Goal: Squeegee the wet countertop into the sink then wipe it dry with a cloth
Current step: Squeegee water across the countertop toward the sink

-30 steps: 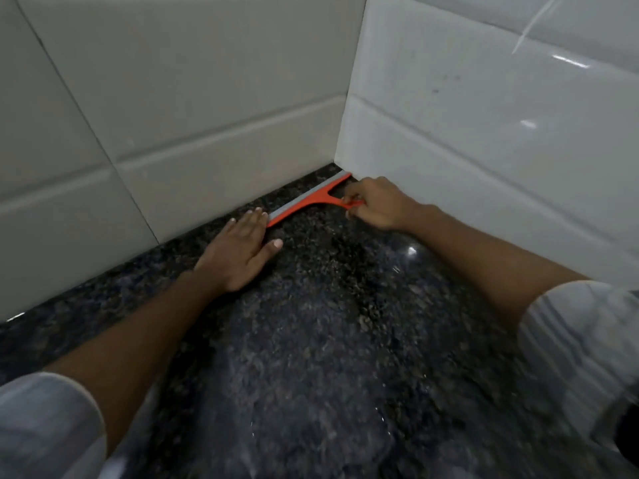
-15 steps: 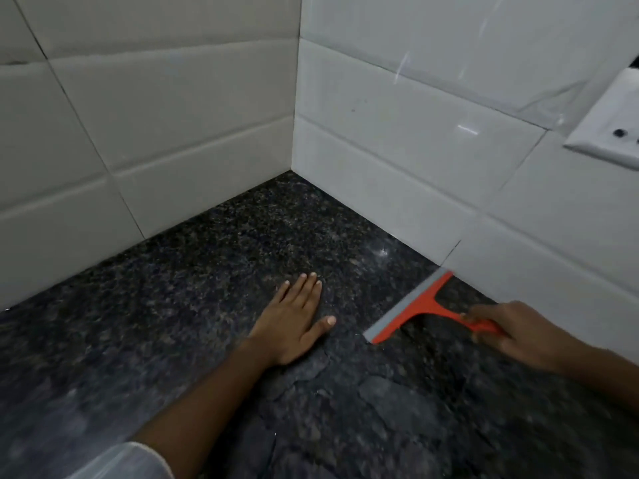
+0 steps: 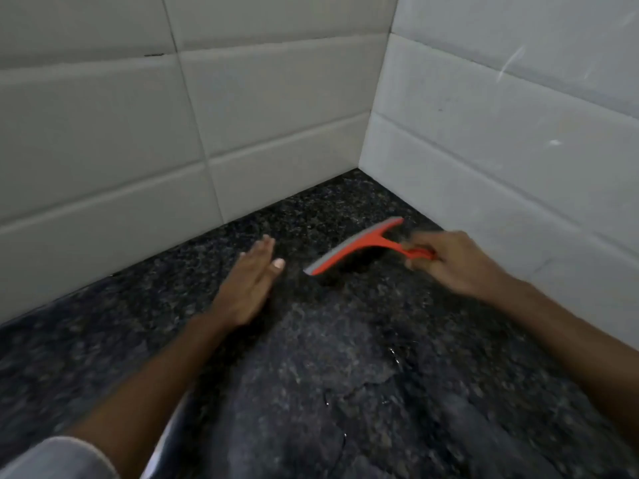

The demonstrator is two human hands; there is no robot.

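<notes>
Nearest the camera, a pale sleeve (image 3: 55,458) shows at the lower left, and a curved shiny edge (image 3: 169,433) beside the left forearm may be the rim of the sink, though the blur leaves that unsure. The dark speckled granite bench (image 3: 345,392) spreads ahead, with glints and the outline of a thin water film on it, so it reads as wet here.

Further in, the left hand (image 3: 247,285) lies flat on the bench, fingers straight and together, holding nothing; it looks like a brace. Just beside its thumb is the low end of the orange squeegee (image 3: 352,246), whose grey rubber blade runs diagonally up towards the corner. The right hand (image 3: 456,262) is closed round the squeegee's handle. Whether the blade is pressed to the stone or just above it cannot be told through the motion blur.

Beyond them, the white wall tiles (image 3: 276,98) meet at the corner.

The squeegee step appears to be in hand; no cloth is in view. The next move likely calls for the blade flat on the stone and a steady stroke towards the sink, overlapping the wet patch.
</notes>
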